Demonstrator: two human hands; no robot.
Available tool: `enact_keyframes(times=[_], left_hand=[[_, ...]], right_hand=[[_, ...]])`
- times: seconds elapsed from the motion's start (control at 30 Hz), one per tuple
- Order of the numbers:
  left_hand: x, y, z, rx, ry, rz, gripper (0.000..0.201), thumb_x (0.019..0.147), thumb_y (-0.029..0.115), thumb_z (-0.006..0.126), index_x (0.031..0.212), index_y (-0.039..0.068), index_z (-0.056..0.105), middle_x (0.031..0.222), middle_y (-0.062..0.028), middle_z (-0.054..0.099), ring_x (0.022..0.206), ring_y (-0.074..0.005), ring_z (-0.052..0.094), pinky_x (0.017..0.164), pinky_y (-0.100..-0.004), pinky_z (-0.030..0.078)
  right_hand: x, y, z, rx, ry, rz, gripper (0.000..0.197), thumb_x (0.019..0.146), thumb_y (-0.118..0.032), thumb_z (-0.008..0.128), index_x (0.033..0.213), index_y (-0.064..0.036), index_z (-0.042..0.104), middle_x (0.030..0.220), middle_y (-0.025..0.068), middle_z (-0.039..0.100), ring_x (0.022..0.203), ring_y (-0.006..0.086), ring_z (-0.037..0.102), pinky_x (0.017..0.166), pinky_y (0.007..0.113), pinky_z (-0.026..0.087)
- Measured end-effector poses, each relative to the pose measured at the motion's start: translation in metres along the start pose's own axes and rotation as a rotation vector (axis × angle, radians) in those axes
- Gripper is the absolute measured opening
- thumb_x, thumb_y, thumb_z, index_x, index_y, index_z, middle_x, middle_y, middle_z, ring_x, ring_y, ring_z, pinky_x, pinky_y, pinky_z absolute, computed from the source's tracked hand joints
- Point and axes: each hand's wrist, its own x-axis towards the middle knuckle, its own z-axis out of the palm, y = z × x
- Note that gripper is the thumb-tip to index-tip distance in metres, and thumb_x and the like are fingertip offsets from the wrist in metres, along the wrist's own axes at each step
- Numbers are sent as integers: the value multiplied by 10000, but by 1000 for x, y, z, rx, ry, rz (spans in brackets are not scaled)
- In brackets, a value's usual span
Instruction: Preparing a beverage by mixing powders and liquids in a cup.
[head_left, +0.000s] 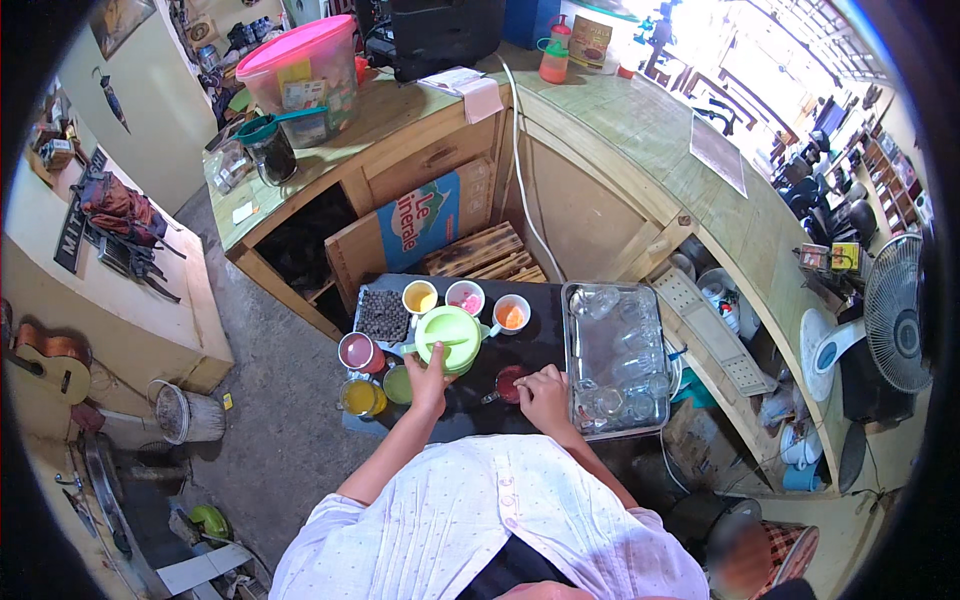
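My left hand [428,385] is closed on a light green lidded jug [447,333], its thumb up by the lid. Just below the jug stands a glass cup of green drink [397,385], partly covered by my arm. My right hand [545,398] has its fingers curled at the right rim of a glass mug of red drink [508,384]; its fingertips are partly hidden. Around the jug are a white cup of yellow [420,297], a white cup of pink [465,297], a white mug of orange [511,315], a cup of pink drink [360,352] and a glass of yellow drink [361,398].
A metal tray [572,400] of upturned glasses sits to the right on the dark table [535,300]. Dark pellets fill a shallow tray [383,316] at the left. Beyond, a wooden counter [590,110] curves around, with a pink-lidded tub [300,90] and a fan [893,310].
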Motion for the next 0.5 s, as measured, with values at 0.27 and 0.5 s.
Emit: enact_keyframes(times=[0.27,0.5], left_hand=[[-30,3,-9,202,-85,-37,654,858,153,714,1361,43,312,1318,-138,454,1204,-192,480,874,-384,465],[-47,-23,-27,133,-255,-209,703,811,86,741,1385,93,335,1337,-95,446,1072,-203,546,877,-383,475]], right_hand=[[1,0,-2,-85,-48,1,67,754,-161,711,807,-158,752,809,-18,700,867,212,563,787,380,390],[3,-7,-2,-17,7,-34,37,764,-139,698,781,-145,730,777,-8,682,865,218,558,787,392,379]])
